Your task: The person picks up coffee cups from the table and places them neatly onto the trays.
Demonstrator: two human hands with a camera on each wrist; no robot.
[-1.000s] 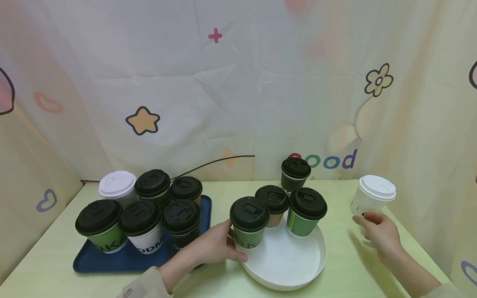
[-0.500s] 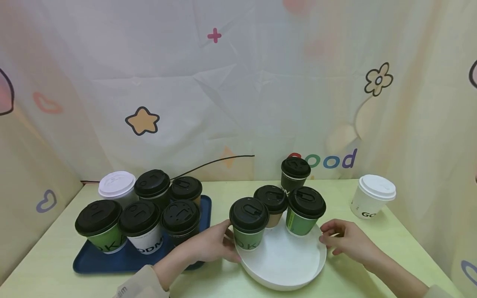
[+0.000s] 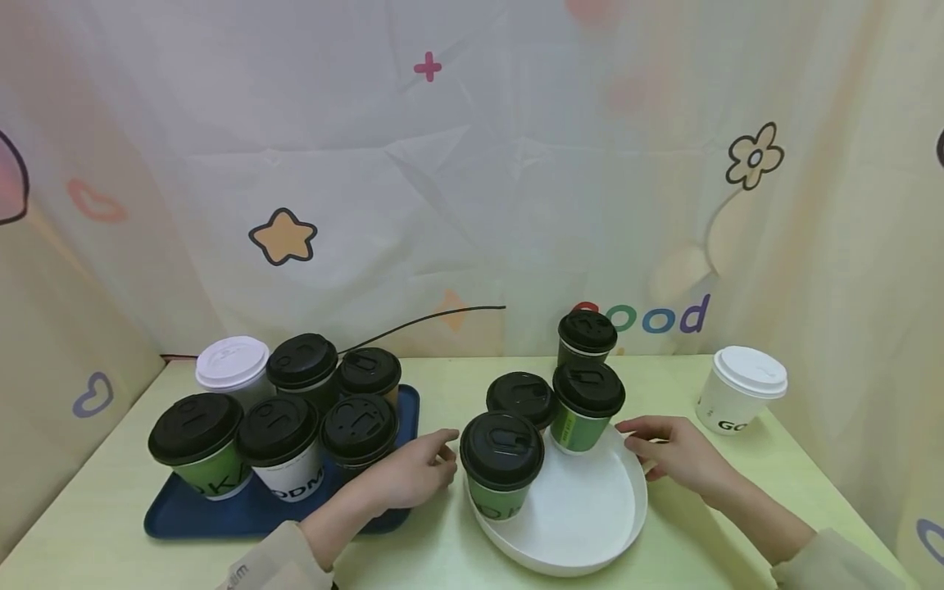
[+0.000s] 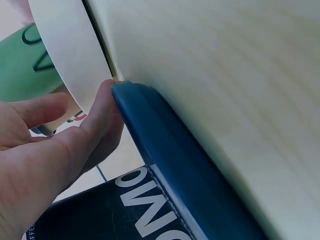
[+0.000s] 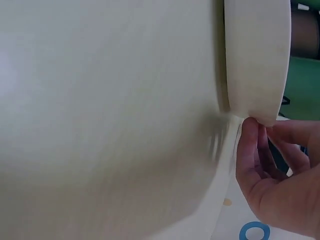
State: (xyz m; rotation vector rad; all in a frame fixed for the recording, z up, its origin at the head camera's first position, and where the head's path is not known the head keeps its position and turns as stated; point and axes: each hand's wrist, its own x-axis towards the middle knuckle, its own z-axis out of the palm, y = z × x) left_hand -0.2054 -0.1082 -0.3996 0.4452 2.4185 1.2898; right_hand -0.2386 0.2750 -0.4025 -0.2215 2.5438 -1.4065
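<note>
A round white tray (image 3: 583, 524) stands right of centre in the head view. Three black-lidded cups are on it: a light green cup (image 3: 500, 500) in front, a mostly hidden cup (image 3: 520, 399) behind, and a green cup (image 3: 578, 430) toward the back. My right hand (image 3: 686, 455) pinches the tray's right rim; the right wrist view shows thumb and fingers (image 5: 248, 140) at the rim. My left hand (image 3: 415, 474), fingers loosely extended, is between this tray and the blue tray (image 3: 229, 524), apart from the light green cup. In the left wrist view its fingertips are beside the blue tray's edge.
Several lidded cups crowd the blue tray, among them a black cup (image 4: 125, 210) nearest my left hand. Behind the round tray stands a dark cup (image 3: 586, 332). A white cup (image 3: 730, 401) is at the right, and a printed curtain (image 3: 472, 180) hangs behind the table.
My right hand left the white cup and took the round tray's rim. The tray has turned, bringing the light green cup forward and the green cup back left. My left hand has come off the rim.
</note>
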